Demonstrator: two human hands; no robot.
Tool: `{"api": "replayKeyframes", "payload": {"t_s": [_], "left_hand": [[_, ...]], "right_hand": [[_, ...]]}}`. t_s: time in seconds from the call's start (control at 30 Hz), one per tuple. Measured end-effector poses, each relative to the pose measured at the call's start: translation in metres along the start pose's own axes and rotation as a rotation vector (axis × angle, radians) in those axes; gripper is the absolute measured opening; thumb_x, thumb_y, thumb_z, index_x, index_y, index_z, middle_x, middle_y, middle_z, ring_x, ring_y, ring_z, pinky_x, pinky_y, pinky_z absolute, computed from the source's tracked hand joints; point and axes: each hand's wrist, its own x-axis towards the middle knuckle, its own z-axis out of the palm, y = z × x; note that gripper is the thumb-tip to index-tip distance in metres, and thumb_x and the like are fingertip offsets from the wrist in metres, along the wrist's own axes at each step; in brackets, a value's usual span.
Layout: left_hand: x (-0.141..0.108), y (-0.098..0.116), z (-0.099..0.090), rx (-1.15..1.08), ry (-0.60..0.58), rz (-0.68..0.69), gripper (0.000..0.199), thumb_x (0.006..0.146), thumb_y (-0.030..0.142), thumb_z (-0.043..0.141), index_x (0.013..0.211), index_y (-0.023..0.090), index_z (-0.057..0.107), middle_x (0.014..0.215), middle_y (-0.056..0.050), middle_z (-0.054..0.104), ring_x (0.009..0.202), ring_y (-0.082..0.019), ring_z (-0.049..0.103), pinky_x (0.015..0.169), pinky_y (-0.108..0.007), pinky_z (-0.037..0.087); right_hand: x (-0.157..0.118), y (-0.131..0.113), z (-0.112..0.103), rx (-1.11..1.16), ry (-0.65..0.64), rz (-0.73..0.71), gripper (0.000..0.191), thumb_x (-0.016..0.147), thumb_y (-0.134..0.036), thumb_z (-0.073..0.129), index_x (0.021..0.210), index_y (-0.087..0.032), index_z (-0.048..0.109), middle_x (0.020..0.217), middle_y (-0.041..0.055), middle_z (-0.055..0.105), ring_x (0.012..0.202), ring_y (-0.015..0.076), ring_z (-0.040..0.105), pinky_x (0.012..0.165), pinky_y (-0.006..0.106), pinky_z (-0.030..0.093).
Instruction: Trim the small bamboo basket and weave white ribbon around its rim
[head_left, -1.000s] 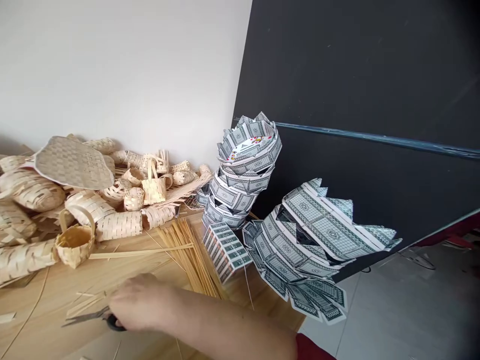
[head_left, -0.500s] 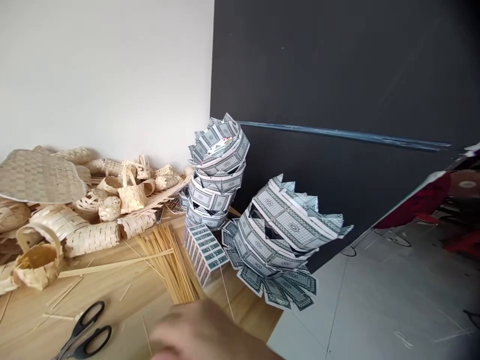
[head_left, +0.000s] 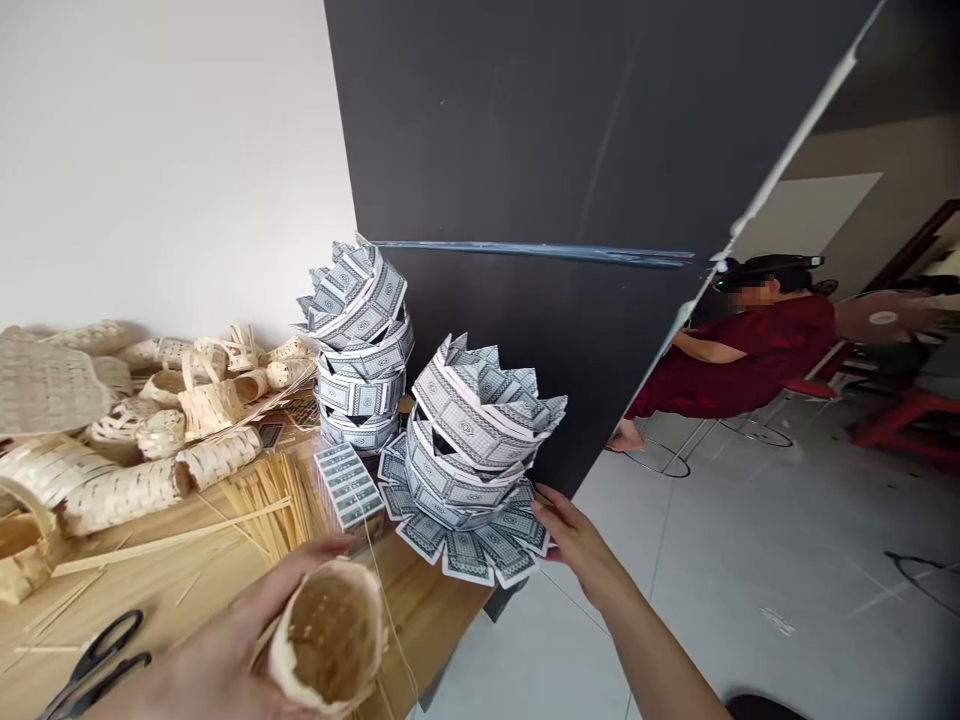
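My left hand (head_left: 247, 630) is closed around a small woven wood-strip basket (head_left: 352, 640), its round mouth facing me. On the right, my right hand (head_left: 574, 535) pinches the edge of the fanned card base of a basket folded from playing cards (head_left: 480, 470), thumb on top and fingers partly hidden. That card basket has a pointed rim and stands at the table's corner. Behind it rises a taller stack of playing-card baskets (head_left: 364, 350). A block of card decks (head_left: 349, 485) lies between them and my left hand.
Black scissors (head_left: 97, 660) and thin wood strips (head_left: 281, 500) lie on the wooden table (head_left: 172, 590). Several woven baskets (head_left: 214, 400) are heaped along the white wall. A dark panel (head_left: 525, 150) stands behind the cards. Beyond it, a person in red (head_left: 780, 350) sits.
The view has swung right, bringing the seated person into sight. The front card basket, tilted earlier, stands straighter with my right hand on its base. My left hand has appeared with the woven basket.
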Motion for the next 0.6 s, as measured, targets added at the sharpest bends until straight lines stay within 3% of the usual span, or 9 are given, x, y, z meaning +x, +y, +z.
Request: {"api": "replayKeyframes", "payload": {"t_s": [0.1, 0.2, 0.3, 0.43, 0.6], "left_hand": [[0.04, 0.03, 0.008, -0.004, -0.155, 0.054, 0.087, 0.059, 0.029, 0.076, 0.136, 0.028, 0.033, 0.152, -0.005, 0.017, 0.135, -0.031, 0.026, 0.109, -0.04, 0.027], [0.063, 0.043, 0.014, -0.029, -0.26, 0.058, 0.086, 0.059, 0.035, 0.076, 0.135, 0.025, 0.037, 0.153, -0.006, 0.011, 0.137, -0.033, 0.019, 0.11, -0.042, 0.022], [0.075, 0.042, 0.021, -0.112, -0.309, 0.057, 0.094, 0.058, 0.04, 0.077, 0.138, 0.023, 0.031, 0.152, -0.01, 0.013, 0.134, -0.034, 0.025, 0.109, -0.045, 0.022], [0.084, 0.03, 0.029, -0.29, -0.33, 0.046, 0.107, 0.057, 0.046, 0.076, 0.141, 0.019, 0.018, 0.14, -0.014, 0.036, 0.127, -0.031, 0.036, 0.107, -0.044, 0.026], [0.078, 0.019, 0.026, -0.193, -0.271, 0.071, 0.1, 0.059, 0.045, 0.075, 0.14, 0.019, 0.021, 0.14, -0.013, 0.038, 0.127, -0.031, 0.036, 0.107, -0.043, 0.026]], "right_hand": [[0.008, -0.007, 0.012, 0.088, -0.08, -0.005, 0.061, 0.066, -0.035, 0.063, 0.123, -0.021, 0.047, 0.108, 0.0078, 0.064, 0.092, 0.0241, 0.061, 0.061, 0.028, 0.051], [0.014, -0.008, 0.018, 0.188, -0.125, -0.038, 0.064, 0.061, -0.025, 0.064, 0.123, -0.021, 0.047, 0.106, 0.0055, 0.065, 0.091, 0.0218, 0.062, 0.071, 0.029, 0.051], [0.015, -0.006, 0.019, 0.277, -0.168, -0.055, 0.064, 0.057, -0.021, 0.064, 0.119, -0.02, 0.049, 0.096, 0.0034, 0.068, 0.084, 0.0201, 0.064, 0.074, 0.03, 0.05], [0.01, -0.007, 0.02, 0.363, -0.163, -0.065, 0.064, 0.052, -0.019, 0.066, 0.115, -0.018, 0.052, 0.084, 0.0005, 0.068, 0.074, 0.0176, 0.063, 0.071, 0.028, 0.049], [-0.001, -0.007, 0.026, 0.433, -0.174, -0.073, 0.064, 0.049, -0.016, 0.065, 0.112, -0.017, 0.054, 0.08, -0.0005, 0.067, 0.069, 0.0166, 0.061, 0.069, 0.028, 0.047]]}}
